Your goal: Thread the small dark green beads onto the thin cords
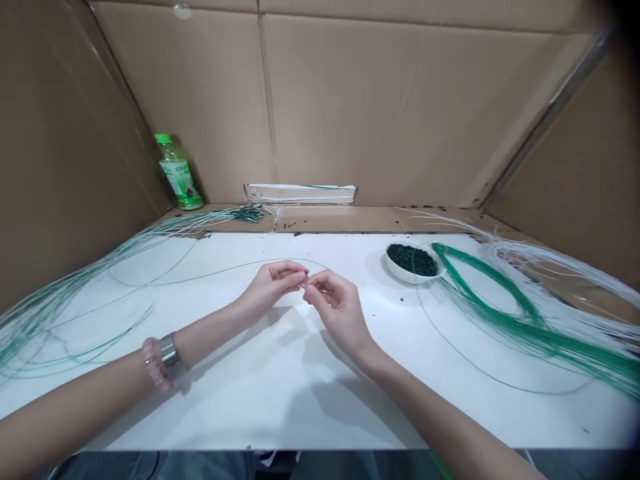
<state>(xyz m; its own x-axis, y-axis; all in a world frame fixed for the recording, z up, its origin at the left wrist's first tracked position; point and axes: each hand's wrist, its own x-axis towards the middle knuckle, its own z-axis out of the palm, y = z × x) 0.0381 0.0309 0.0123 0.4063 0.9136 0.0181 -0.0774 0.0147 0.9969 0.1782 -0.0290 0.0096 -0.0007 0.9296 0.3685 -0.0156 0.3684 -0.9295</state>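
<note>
My left hand (273, 288) and my right hand (340, 310) meet above the middle of the white table, fingertips almost touching. Each is closed in a pinch. A thin green cord (275, 259) arches behind the left hand from the left side and runs to the right fingers. Between the fingertips there is something tiny, mostly hidden, that I cannot make out. To the right of my right hand stands a white bowl (407, 275) filled with small dark green pieces (413, 259).
A bundle of green and white cords (150, 230) with dark ends lies at left. Green cords (530, 327) and white cords (545, 257) spread over the right side. A green-capped bottle (180, 177) stands in the back left corner. Cardboard walls (350, 100) enclose the table (240, 413).
</note>
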